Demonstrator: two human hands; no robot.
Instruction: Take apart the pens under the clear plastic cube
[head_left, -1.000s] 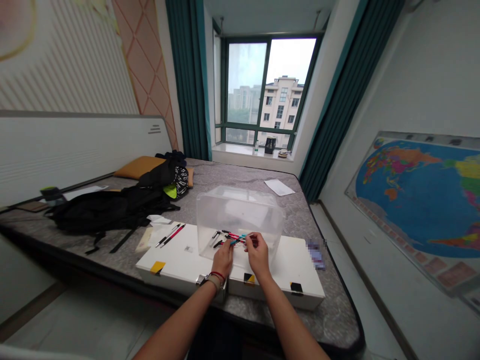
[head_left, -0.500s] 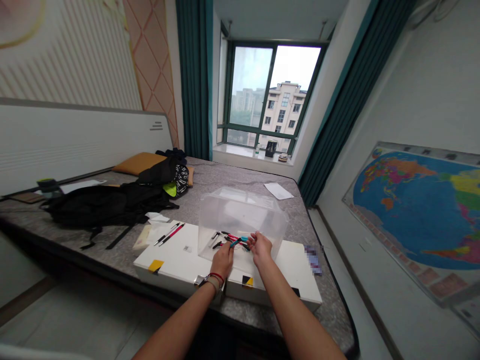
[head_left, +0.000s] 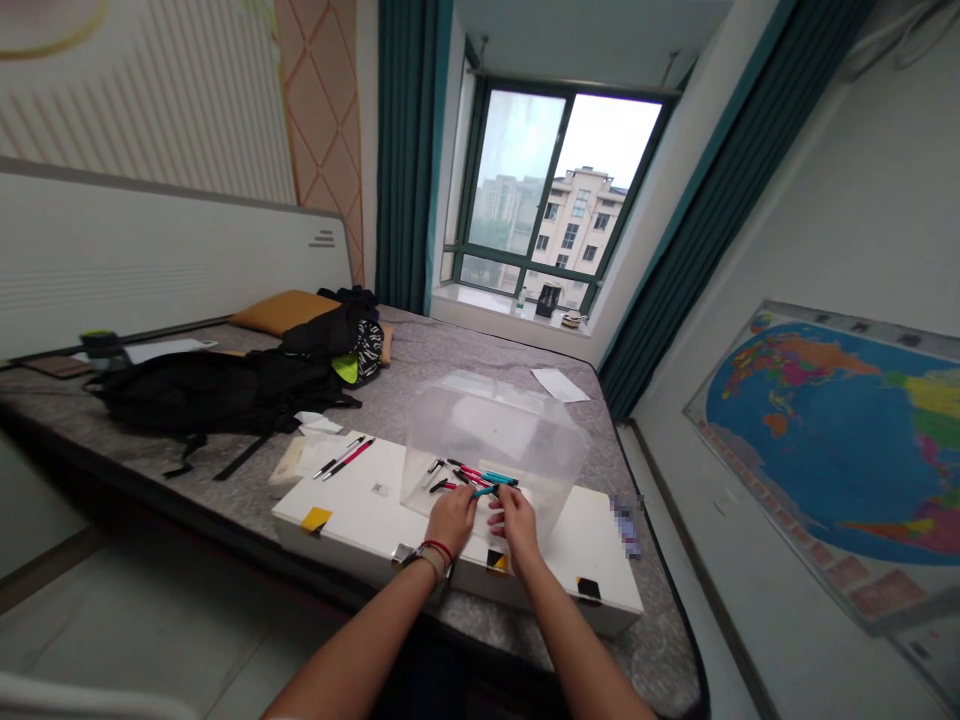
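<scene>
Between my two hands is a teal pen (head_left: 484,491). My left hand (head_left: 452,515) is closed on its left end, and my right hand (head_left: 514,520) pinches its right end. Just beyond them, a clear plastic bin (head_left: 499,430) lies with its opening toward me. Several red, black and teal pen parts (head_left: 469,472) lie inside its near part, close to my fingertips. The bin rests on white boxes (head_left: 345,505). Two pens, one silver and black and one red (head_left: 349,459), lie side by side on the left box.
A black backpack (head_left: 202,390) lies on the bed (head_left: 450,345) at the left, near an orange cushion (head_left: 281,312). White tissues (head_left: 318,424) are by the left box's back corner. A sheet of paper (head_left: 560,385) lies behind the bin.
My right hand has come down and closed on the right end of the teal pen; before, it was raised beside it with fingers curled. The view has shifted slightly.
</scene>
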